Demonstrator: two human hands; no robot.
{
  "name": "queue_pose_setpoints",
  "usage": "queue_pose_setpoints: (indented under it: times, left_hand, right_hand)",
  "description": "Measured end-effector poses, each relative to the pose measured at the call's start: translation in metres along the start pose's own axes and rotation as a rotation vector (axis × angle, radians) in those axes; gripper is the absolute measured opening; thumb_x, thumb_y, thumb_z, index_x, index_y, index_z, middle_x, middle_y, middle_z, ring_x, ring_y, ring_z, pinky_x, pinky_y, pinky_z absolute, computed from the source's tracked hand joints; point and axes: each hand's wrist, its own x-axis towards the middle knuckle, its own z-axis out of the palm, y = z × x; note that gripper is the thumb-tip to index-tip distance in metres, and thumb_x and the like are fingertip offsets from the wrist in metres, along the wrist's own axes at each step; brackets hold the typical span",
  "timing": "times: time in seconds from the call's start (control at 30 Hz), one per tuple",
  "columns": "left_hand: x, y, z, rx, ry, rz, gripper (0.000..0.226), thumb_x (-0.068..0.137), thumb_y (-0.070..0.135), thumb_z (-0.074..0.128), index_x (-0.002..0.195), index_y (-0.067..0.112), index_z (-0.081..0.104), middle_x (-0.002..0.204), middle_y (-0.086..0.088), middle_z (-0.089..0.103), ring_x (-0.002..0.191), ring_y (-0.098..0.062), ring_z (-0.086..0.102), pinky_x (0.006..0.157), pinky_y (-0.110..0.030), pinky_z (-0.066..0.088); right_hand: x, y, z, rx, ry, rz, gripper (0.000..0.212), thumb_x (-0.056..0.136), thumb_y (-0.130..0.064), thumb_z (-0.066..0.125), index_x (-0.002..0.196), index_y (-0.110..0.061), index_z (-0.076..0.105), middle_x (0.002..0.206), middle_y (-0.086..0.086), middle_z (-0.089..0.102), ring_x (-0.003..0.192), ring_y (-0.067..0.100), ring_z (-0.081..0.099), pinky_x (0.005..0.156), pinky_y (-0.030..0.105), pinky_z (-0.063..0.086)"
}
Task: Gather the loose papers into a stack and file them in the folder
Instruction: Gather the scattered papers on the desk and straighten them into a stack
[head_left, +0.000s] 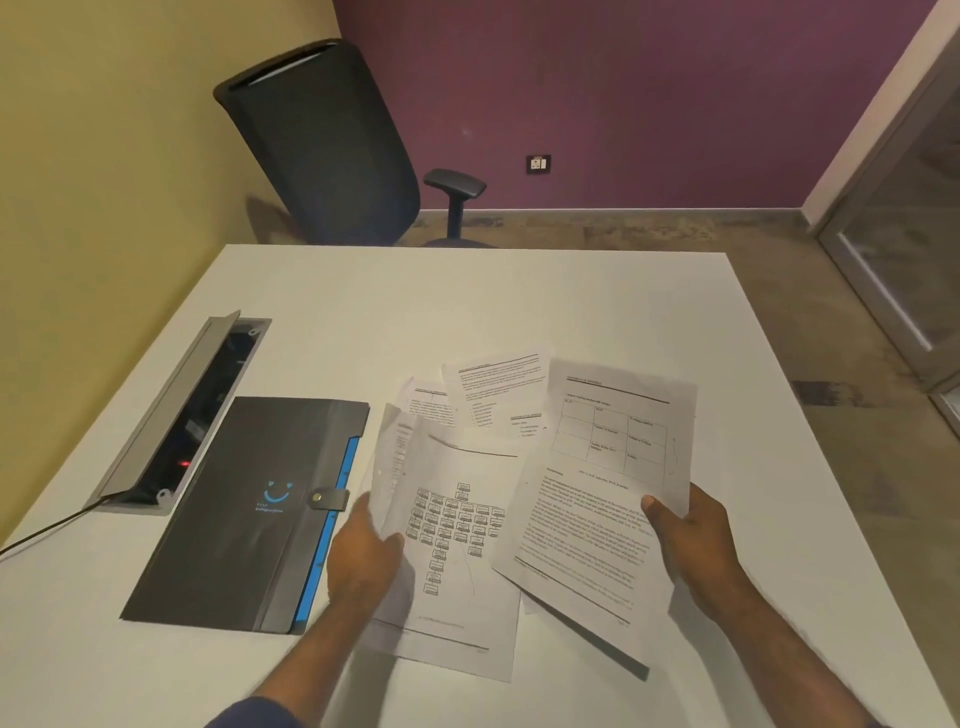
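Note:
Several printed papers lie fanned and overlapping on the white table (519, 291). My right hand (685, 540) grips the right edge of a sheet with a table and text (597, 483), thumb on top, lifting it slightly. My left hand (363, 556) pinches the left edge of a sheet with a box diagram (457, 525), together with a sheet under it. Two more text sheets (493, 389) lie flat behind them. A dark grey folder (249, 514) with a blue edge and a snap strap lies closed to the left of the papers.
An open grey cable tray (171, 415) is set into the table at the left, with a cable running off toward me. A black office chair (332, 145) stands beyond the far edge. The table's right edge drops to the floor.

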Motion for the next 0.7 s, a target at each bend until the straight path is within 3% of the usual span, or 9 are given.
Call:
queue_pose_setpoints:
  times: [0.07,0.13,0.2,0.3,0.4,0.53,0.63,0.7]
  left_hand:
    - [0.006,0.01,-0.016,0.097,-0.055,0.092,0.021,0.092,0.008,0.059,0.112,0.012,0.065,0.102,-0.008,0.073,0.078,-0.019,0.064,0.065,-0.03,0.055]
    - [0.011,0.022,-0.035,0.16,-0.041,0.179,0.016,0.096,0.009,0.055,0.103,0.012,0.069,0.082,0.001,0.069,0.063,-0.011,0.059,0.054,-0.023,0.046]
    - [0.013,0.035,-0.055,0.187,0.012,0.256,0.016,0.096,0.008,0.055,0.1,0.013,0.069,0.074,0.011,0.063,0.06,-0.005,0.056,0.053,-0.02,0.042]
    - [0.008,0.056,-0.081,0.189,0.084,0.358,0.017,0.095,0.012,0.057,0.105,0.021,0.068,0.088,0.006,0.07,0.068,-0.012,0.062,0.059,-0.023,0.051]
    - [0.001,0.073,-0.102,0.143,0.151,0.397,0.023,0.094,0.018,0.059,0.114,0.027,0.065,0.094,0.011,0.066,0.072,-0.012,0.063,0.066,-0.036,0.057]
    - [-0.001,0.088,-0.12,0.079,0.249,0.452,0.028,0.096,0.007,0.053,0.12,0.017,0.065,0.098,0.009,0.06,0.079,-0.017,0.058,0.072,-0.04,0.057]
    - [-0.002,0.093,-0.119,-0.153,0.102,0.36,0.019,0.099,0.009,0.053,0.104,0.022,0.065,0.091,0.006,0.068,0.076,-0.022,0.062,0.062,-0.028,0.049]
    - [-0.01,0.096,-0.108,-0.357,-0.075,0.26,0.015,0.099,0.013,0.055,0.098,0.022,0.068,0.089,0.001,0.074,0.079,-0.023,0.069,0.064,-0.033,0.053]
  right_hand:
    - [0.0,-0.001,0.0,-0.007,0.001,-0.001,0.031,0.094,-0.01,0.06,0.122,-0.023,0.059,0.097,-0.016,0.068,0.088,0.005,0.066,0.06,0.016,0.051]
    - [0.0,-0.002,0.0,-0.008,0.002,0.003,0.03,0.094,-0.011,0.059,0.122,-0.023,0.06,0.1,-0.011,0.07,0.089,0.008,0.067,0.063,0.02,0.052]
    - [0.001,-0.003,0.0,-0.004,0.001,0.003,0.03,0.094,-0.011,0.059,0.121,-0.024,0.06,0.099,-0.014,0.069,0.089,0.009,0.067,0.063,0.022,0.052]
    - [0.001,-0.008,0.002,0.006,0.004,-0.009,0.028,0.094,-0.012,0.06,0.117,-0.027,0.06,0.095,-0.018,0.069,0.088,0.007,0.067,0.064,0.022,0.051]
    - [0.001,-0.013,0.002,0.019,-0.006,-0.014,0.026,0.094,-0.011,0.059,0.113,-0.029,0.06,0.097,-0.016,0.07,0.089,0.01,0.068,0.07,0.027,0.053]
    - [0.0,-0.022,0.003,0.06,-0.028,-0.027,0.027,0.095,-0.01,0.059,0.116,-0.026,0.06,0.1,-0.009,0.071,0.091,0.014,0.069,0.075,0.032,0.054]
    - [-0.001,-0.03,0.004,0.113,-0.045,-0.025,0.027,0.095,-0.009,0.059,0.119,-0.022,0.061,0.106,0.0,0.072,0.094,0.017,0.069,0.081,0.037,0.054]
    - [-0.003,-0.037,0.005,0.157,-0.061,-0.009,0.029,0.094,-0.007,0.06,0.122,-0.015,0.062,0.109,0.007,0.072,0.098,0.026,0.069,0.088,0.045,0.055]
